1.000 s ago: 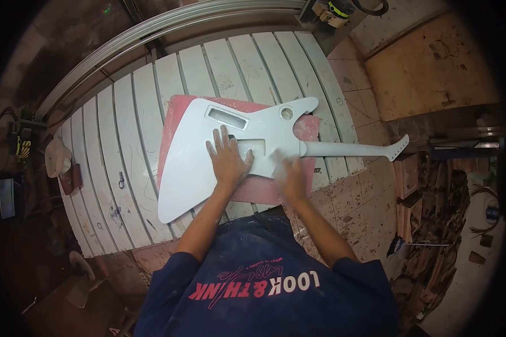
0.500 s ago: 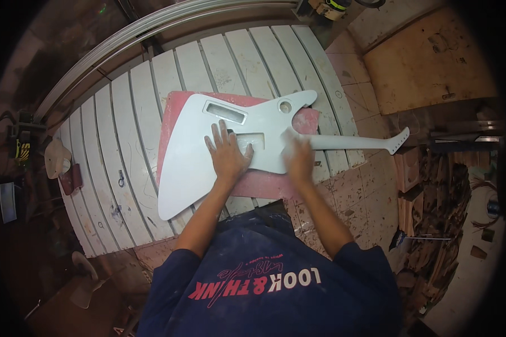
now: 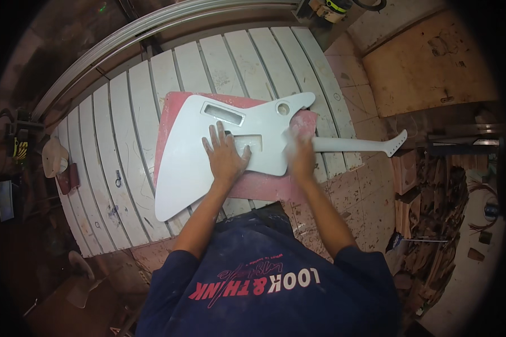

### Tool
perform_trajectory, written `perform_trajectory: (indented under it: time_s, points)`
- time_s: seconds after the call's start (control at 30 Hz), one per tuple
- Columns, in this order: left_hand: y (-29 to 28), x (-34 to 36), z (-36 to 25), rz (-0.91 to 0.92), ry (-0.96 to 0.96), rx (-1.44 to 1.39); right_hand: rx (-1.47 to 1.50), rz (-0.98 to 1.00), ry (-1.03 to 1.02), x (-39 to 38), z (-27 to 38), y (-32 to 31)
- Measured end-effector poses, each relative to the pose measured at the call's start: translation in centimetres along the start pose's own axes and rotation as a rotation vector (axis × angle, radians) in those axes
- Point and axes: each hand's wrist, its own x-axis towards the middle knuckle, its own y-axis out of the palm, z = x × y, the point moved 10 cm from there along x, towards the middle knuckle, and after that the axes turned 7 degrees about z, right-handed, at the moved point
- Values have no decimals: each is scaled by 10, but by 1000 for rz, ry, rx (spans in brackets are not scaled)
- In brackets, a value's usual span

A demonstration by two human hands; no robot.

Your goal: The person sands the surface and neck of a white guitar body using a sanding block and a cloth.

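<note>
A white, unfinished angular electric guitar [image 3: 183, 160] lies back side up, its neck pointing right. Rectangular cavities and a round recess are cut into the body. My left hand [image 3: 227, 158] rests flat on the body, fingers spread, beside the middle cavity. At the joint of body and neck is my right hand [image 3: 301, 158], its fingers smeared by motion; whether it holds anything does not show. Beneath the body is a pink mat [image 3: 258, 186], dusted with white.
A white slatted table [image 3: 135, 146] carries the mat and guitar; a metal rail [image 3: 168, 19] runs along its far side. A tan cap-like object [image 3: 55, 157] sits at the left edge. At the right are stacked wood pieces [image 3: 407, 208] and a wooden board [image 3: 427, 67].
The right hand remains at the neck joint, still blurred from moving. The left hand stays flat on the guitar, and the whole scene has shifted slightly left in view.
</note>
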Motion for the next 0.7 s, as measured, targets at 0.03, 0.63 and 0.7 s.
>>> perform_trajectory:
  time_s: [0.03, 0.63, 0.7]
  points:
    - [1, 4, 2, 23, -5, 15, 68, -66, 41, 25, 3, -29]
    - [-2, -2, -2, -5, 11, 14, 27, 1, -129, -2, 16, -2]
    - [-2, 0, -6, -30, 35, 5, -21, -61, 60, 42, -36, -17]
